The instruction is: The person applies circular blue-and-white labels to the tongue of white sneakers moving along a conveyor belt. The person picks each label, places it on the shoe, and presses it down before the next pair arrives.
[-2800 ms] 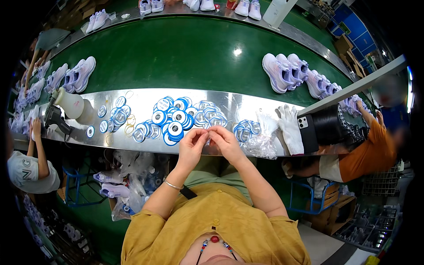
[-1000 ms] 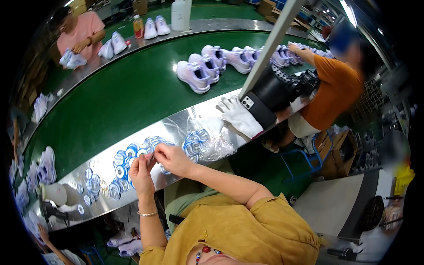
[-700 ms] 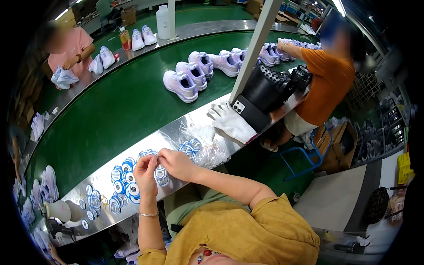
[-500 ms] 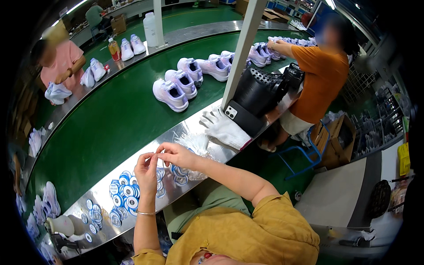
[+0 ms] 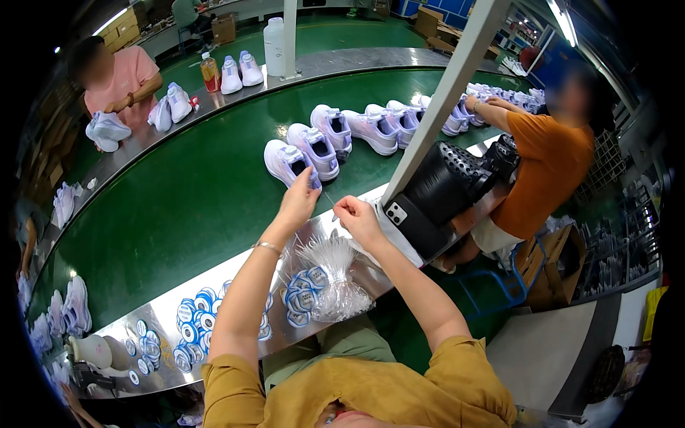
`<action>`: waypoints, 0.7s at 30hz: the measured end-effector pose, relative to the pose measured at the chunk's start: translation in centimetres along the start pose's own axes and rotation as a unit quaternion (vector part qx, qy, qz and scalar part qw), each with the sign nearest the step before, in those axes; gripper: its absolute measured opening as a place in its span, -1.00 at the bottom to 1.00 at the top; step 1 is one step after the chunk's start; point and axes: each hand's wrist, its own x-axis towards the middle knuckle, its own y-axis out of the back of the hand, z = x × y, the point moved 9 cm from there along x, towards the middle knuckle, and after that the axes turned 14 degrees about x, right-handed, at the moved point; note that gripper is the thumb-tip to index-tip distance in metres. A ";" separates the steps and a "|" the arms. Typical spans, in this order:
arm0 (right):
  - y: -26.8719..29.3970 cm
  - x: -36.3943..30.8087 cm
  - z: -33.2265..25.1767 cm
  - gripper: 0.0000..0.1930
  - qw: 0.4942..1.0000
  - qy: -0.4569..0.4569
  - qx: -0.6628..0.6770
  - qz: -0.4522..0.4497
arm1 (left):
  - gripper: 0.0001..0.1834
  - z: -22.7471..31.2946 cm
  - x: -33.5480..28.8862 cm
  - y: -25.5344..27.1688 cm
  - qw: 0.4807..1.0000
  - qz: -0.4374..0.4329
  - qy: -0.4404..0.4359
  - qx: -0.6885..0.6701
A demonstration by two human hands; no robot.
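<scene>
My left hand [image 5: 300, 198] reaches over the belt to the nearest white and lilac sneaker [image 5: 280, 158], its fingers closed on the back of the shoe's collar. Just right of it, my right hand [image 5: 360, 220] is closed in a pinch on a thin clear strand [image 5: 329, 197]. A small dark piece shows under its fingertips, too small to make out. Below the hands, a bundle of clear plastic strands [image 5: 335, 271] lies on the metal ledge. Round blue-and-white tags [image 5: 305, 294] lie beside the bundle, and more tags [image 5: 198, 314] are piled to the left.
The green conveyor belt [image 5: 178, 214] carries several sneakers [image 5: 374, 132]. A grey post [image 5: 449, 100] rises right of my hands, near a black phone [image 5: 397, 212], a white glove [image 5: 392, 232] and a black perforated container [image 5: 446, 178]. Co-workers in orange [image 5: 546, 153] and pink [image 5: 125, 78] handle shoes.
Both hands have moved from together above the tags out toward the belt and apart. The left now touches the nearest sneaker; the right has come beside it. The view has shifted.
</scene>
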 end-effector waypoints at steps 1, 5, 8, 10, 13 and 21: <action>0.3 0.3 0.2 -0.91 0.999 0.013 -0.034 -0.002 | -0.60 -0.8 1.0 -0.9 0.998 0.027 -0.025 0.050; -1.6 0.6 -2.9 -0.93 0.969 0.136 -0.203 -0.040 | -0.64 -3.3 0.3 0.9 0.982 0.080 -0.034 0.169; -3.6 0.4 -4.0 -0.93 0.931 0.224 -0.281 -0.059 | -0.66 -5.5 -2.6 5.5 0.990 0.073 0.020 0.117; -5.6 0.7 -3.8 -0.92 0.924 0.222 -0.297 -0.089 | -0.65 -6.9 -4.7 7.3 0.995 0.084 0.029 0.054; -8.7 0.9 -3.1 -0.93 0.910 0.257 -0.305 -0.113 | -0.60 -8.5 -7.9 8.6 0.967 0.180 0.158 -0.091; -11.8 0.3 -2.2 -0.95 0.868 0.274 -0.392 -0.131 | -0.87 -11.0 -9.9 5.6 0.892 0.044 0.276 -0.356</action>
